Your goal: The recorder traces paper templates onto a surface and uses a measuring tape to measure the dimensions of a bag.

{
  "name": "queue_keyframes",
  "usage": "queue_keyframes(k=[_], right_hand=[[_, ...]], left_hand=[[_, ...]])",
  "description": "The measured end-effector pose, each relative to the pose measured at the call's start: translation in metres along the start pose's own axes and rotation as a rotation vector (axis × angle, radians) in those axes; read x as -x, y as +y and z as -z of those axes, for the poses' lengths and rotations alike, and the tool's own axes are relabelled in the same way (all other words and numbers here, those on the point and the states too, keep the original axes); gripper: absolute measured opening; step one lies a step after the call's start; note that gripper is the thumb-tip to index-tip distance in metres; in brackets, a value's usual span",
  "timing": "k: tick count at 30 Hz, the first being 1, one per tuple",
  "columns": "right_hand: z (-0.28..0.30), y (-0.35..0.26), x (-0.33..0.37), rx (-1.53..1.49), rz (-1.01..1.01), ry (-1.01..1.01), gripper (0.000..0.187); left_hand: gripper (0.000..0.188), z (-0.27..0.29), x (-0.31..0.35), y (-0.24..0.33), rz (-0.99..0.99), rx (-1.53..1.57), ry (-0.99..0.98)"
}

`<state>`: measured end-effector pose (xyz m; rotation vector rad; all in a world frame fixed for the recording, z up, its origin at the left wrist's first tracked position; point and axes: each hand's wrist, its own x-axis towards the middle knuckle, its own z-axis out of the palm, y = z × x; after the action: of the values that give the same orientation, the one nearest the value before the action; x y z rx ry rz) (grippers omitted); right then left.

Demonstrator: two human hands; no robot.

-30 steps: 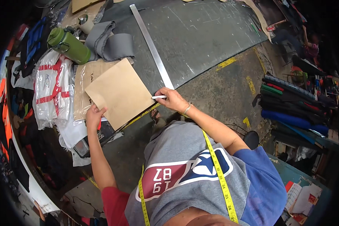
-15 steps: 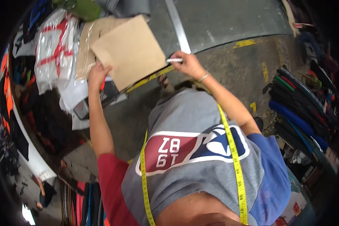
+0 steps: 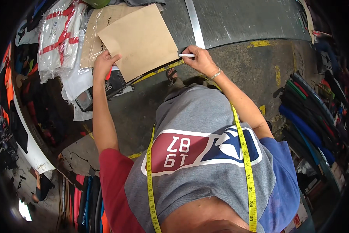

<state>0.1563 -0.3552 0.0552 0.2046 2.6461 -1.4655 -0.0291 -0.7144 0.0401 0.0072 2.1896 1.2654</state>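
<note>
A flat brown card sheet [image 3: 141,42] lies tilted on the table's near edge. At its left edge my left hand [image 3: 105,64] is closed, thumb over the card; its other fingers are partly hidden. Something red [image 3: 109,73] shows just below that thumb, and I cannot tell whether the hand holds it. My right hand [image 3: 201,61] pinches a white pen [image 3: 187,55], its tip by the card's right corner. A yellow measuring tape [image 3: 247,171] hangs down both sides of my chest.
Plastic-wrapped white and red packages [image 3: 60,42] lie left of the card, beside a clear-wrapped brown sheet [image 3: 91,40]. A metal ruler [image 3: 195,25] crosses the dark table [image 3: 244,19]. Fabric rolls [image 3: 306,112] are stacked at right. Another person [image 3: 44,186] is at far lower left.
The whole view has shifted slightly, so card and hands appear higher. Both hands keep nearly the same places on and beside the card.
</note>
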Motion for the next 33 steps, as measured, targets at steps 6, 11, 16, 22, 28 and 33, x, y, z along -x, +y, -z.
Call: queue_keyframes(k=[6,11,16,22,28,33], right_hand=[[-0.003,-0.001,-0.002,0.145,0.055,0.04,0.019],[0.018,-0.008,0.006,0.112,-0.041,-0.104,0.019],[0.044,0.026,0.028,-0.195,-0.155,0.102,0.016],[0.076,0.052,0.047,-0.401,-0.217,0.522,0.015],[0.089,0.082,0.052,-0.442,-0.219,0.717,0.017],[0.096,0.092,0.062,-0.467,-0.268,0.689,0.016]], left_hand=[[0.04,0.0,-0.002,-0.001,-0.02,0.053,-0.018],[0.039,-0.003,0.004,0.003,-0.04,0.109,-0.006],[0.035,0.002,0.004,0.007,-0.078,0.24,-0.011],[0.035,-0.075,-0.025,0.037,-0.222,0.348,0.009],[0.027,-0.165,-0.052,0.072,-0.273,0.381,-0.025],[0.027,-0.176,-0.062,0.105,-0.108,-0.054,-0.052]])
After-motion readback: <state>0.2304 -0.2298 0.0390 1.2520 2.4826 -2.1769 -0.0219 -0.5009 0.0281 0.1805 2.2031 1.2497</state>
